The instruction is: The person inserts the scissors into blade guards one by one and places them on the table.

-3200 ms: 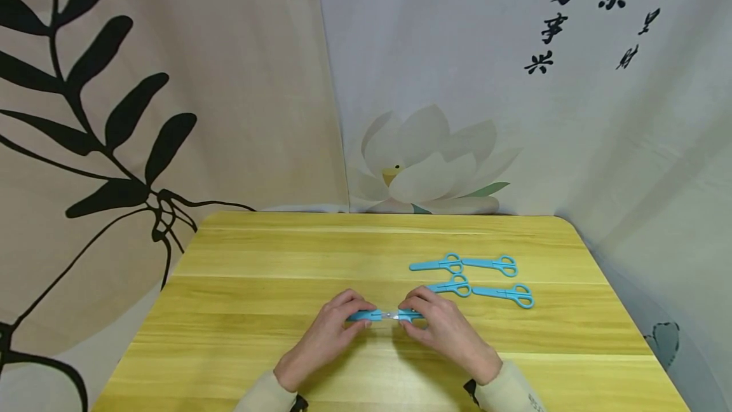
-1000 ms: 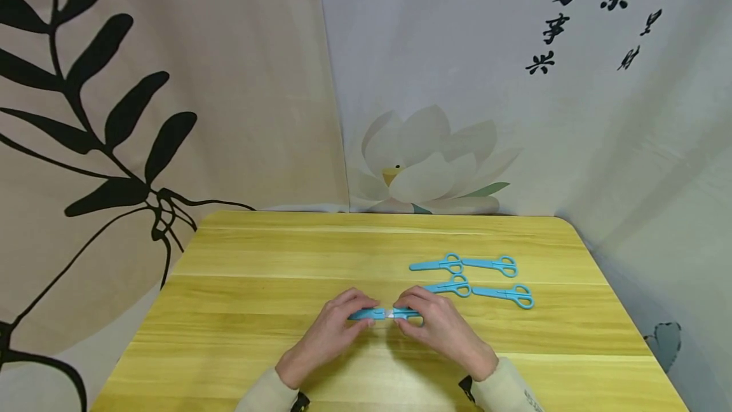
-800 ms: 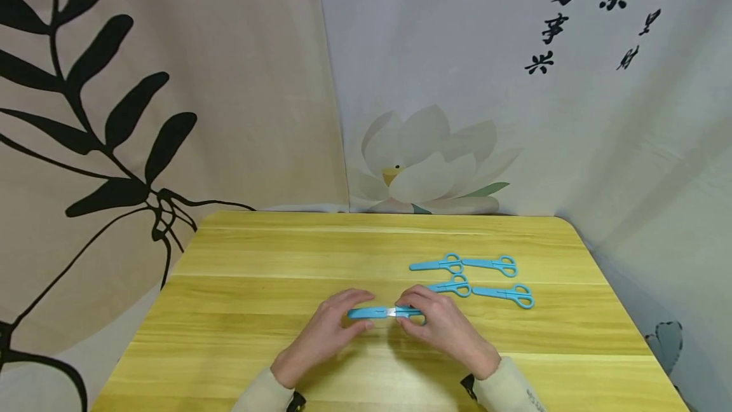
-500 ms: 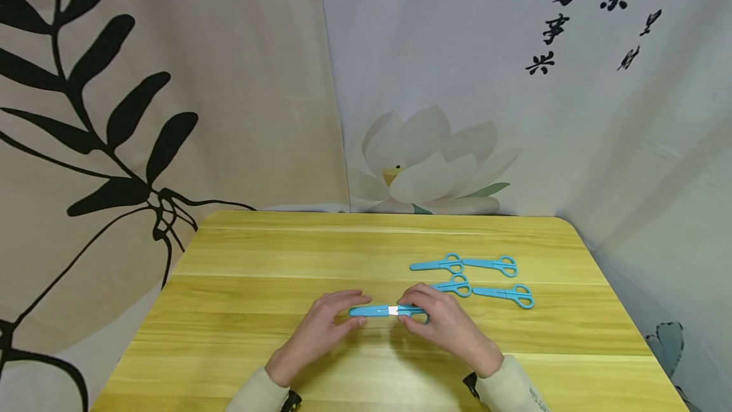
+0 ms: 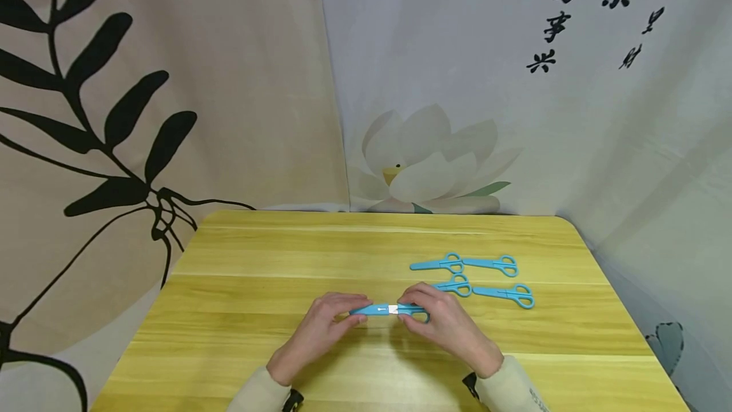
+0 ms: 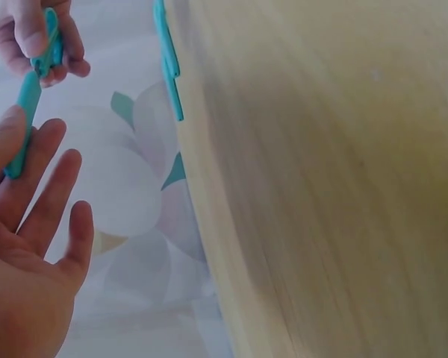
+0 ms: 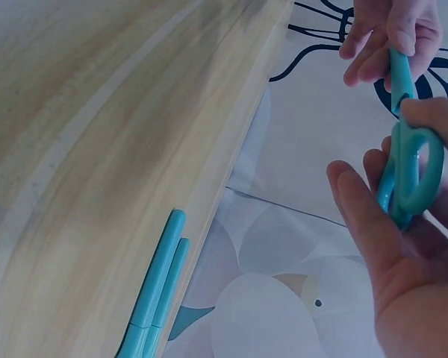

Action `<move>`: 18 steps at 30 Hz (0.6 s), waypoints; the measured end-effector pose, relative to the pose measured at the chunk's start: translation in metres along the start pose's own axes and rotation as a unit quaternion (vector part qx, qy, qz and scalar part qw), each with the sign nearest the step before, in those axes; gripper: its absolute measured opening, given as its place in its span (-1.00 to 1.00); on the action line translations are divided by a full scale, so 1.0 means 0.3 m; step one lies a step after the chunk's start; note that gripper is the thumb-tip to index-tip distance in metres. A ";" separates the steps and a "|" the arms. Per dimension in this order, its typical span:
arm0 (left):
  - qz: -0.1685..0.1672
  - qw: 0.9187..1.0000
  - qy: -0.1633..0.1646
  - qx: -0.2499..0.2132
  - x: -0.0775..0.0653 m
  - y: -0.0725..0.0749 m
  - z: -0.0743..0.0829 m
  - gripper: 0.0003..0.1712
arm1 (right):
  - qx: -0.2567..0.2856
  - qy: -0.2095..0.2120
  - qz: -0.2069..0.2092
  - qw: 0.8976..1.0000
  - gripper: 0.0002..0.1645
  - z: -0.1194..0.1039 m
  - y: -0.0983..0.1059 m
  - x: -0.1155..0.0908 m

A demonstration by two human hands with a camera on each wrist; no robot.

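Observation:
Above the table, a pair of light-blue scissors (image 5: 423,317) is held level, a short stretch of silvery blade (image 5: 393,309) showing between the handle and the blue blade cover (image 5: 374,309). My left hand (image 5: 320,330) pinches the cover's far end between thumb and index finger; its other fingers are spread in the left wrist view, where the cover (image 6: 27,104) slants upward. On the other side my right hand (image 5: 446,322) grips the scissors by the handle. In the right wrist view the thumb lies over the handle loops (image 7: 425,171), partly hiding them.
Several more blue scissors, covers on, lie on the wooden table (image 5: 257,272) to the right: a back pair (image 5: 437,265) in line end to end, and a front row (image 5: 497,293) closer to my right hand, which partly hides one. Printed curtains hang behind.
My left fingers came loose from the cover about half a second ago and now pinch its end again. A pale mark now shows on the cover. My right hand keeps its grip.

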State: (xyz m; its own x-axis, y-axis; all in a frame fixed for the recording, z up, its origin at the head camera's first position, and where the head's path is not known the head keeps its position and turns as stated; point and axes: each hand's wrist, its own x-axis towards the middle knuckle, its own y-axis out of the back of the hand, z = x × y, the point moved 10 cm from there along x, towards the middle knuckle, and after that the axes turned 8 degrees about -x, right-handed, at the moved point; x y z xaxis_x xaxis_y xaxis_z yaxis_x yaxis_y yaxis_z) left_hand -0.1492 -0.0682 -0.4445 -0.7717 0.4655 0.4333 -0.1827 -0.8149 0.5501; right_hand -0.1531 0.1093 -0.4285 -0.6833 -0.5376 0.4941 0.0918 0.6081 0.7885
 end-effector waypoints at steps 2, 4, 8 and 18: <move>0.001 1.000 -0.008 0.004 0.002 0.001 0.003 -0.66 | -0.004 0.001 0.000 1.000 -0.78 -0.002 0.000 0.001; 0.000 1.000 -0.010 0.003 0.003 0.001 0.003 -0.66 | -0.007 0.002 -0.001 1.000 -0.77 -0.003 -0.001 0.002; -0.003 1.000 -0.004 -0.003 0.005 -0.002 -0.001 -0.67 | -0.012 0.005 0.000 1.000 -0.78 -0.006 0.000 0.004; -0.002 1.000 0.025 -0.009 0.002 -0.003 -0.012 -0.68 | -0.007 -0.002 -0.001 1.000 -0.77 -0.008 0.002 0.007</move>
State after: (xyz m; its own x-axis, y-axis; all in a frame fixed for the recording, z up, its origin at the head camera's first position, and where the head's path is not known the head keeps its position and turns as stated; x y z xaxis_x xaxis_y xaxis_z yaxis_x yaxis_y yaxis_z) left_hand -0.1517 -0.0685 -0.4471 -0.8003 0.4518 0.3943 -0.1966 -0.8189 0.5393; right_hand -0.1527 0.1070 -0.4262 -0.6868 -0.5354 0.4916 0.1014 0.5991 0.7942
